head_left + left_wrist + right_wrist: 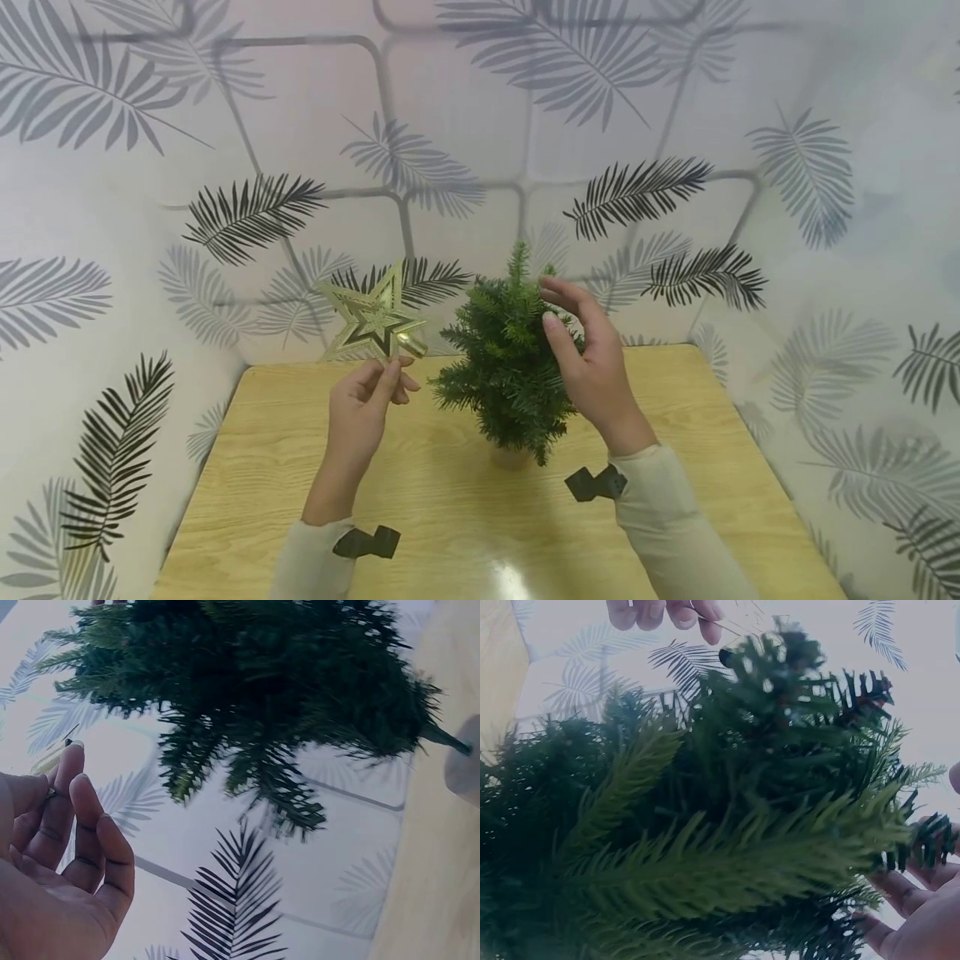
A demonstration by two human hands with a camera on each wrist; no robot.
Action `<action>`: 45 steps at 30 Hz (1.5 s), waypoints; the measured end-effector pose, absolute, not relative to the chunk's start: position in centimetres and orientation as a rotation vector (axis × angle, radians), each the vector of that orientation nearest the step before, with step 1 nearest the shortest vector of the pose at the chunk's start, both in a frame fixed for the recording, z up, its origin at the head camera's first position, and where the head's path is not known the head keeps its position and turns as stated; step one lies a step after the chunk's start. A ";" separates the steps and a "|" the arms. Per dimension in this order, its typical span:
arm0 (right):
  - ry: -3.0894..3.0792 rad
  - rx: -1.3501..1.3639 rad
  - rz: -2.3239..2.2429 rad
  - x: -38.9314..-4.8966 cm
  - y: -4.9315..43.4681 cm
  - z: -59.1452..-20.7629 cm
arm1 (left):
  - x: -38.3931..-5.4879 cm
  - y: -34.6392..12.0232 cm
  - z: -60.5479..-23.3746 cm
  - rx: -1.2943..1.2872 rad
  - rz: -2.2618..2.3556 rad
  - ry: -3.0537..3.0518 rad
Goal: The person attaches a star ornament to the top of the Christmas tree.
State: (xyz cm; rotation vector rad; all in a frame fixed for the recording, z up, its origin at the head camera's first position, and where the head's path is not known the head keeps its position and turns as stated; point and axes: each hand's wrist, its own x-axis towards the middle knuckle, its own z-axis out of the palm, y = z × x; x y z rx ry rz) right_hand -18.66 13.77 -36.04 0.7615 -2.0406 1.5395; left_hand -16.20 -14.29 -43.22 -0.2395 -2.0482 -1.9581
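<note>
My left hand (360, 417) pinches a gold star tree topper (372, 318) by its lower edge, thumb against fingers. The star has glittery borders, a smaller star in its middle and a short shiny socket (412, 344) pointing toward the tree. Just right of it, a small artificial Christmas tree (510, 358) stands upright. My right hand (600, 375) is at the tree's upper right side, thumb and fingers apart and loosely curved; in the right wrist view its fingers (904, 892) lie behind the branch ends. Green branches fill most of that view.
The tree's pale round base (463, 761) stands on a light wooden table (285, 467). Behind and on both sides rise pale walls (465, 83) with a feather-leaf pattern. Black straps with square pieces (367, 542) sit at both cuffs.
</note>
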 end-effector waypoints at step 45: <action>-2.187 0.652 1.375 -21.2 11.1 -33.8 | -19.8 -11.9 -36.1 -0.525 -1.914 -1.912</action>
